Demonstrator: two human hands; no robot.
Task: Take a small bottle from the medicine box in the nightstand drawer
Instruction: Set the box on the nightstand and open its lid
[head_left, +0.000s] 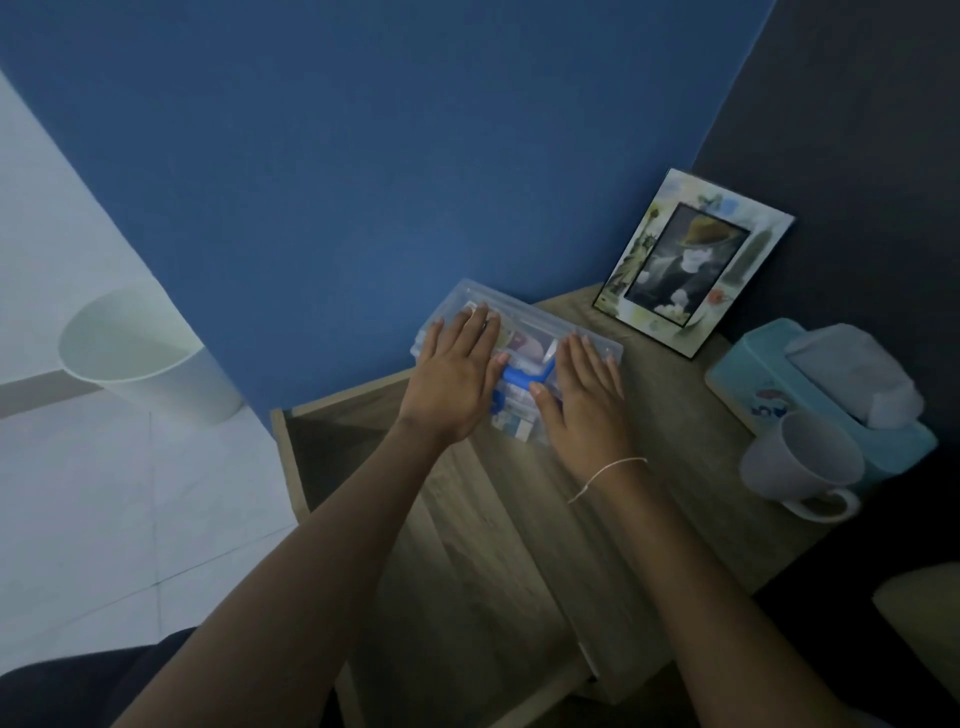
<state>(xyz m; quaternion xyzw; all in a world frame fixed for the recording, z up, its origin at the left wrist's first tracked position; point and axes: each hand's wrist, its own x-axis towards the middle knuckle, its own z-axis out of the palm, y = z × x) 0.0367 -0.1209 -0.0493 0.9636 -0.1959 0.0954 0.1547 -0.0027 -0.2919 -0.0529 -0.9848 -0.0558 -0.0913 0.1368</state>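
Observation:
A clear plastic medicine box (524, 325) with a blue handle (522, 378) lies on the wooden nightstand top (670, 395), close to the blue wall. Its lid is down. Packets and small items show dimly through the plastic, but I cannot pick out a small bottle. My left hand (454, 376) rests flat on the left part of the lid, fingers spread. My right hand (584, 397) rests flat on the right part, thumb beside the blue handle. Below my arms the nightstand drawer (467, 545) is pulled out.
A picture frame (693, 262) leans at the back of the nightstand. A teal tissue box (769, 384) and a white mug (802, 462) stand at the right. A white waste bin (145, 353) sits on the tiled floor at the left.

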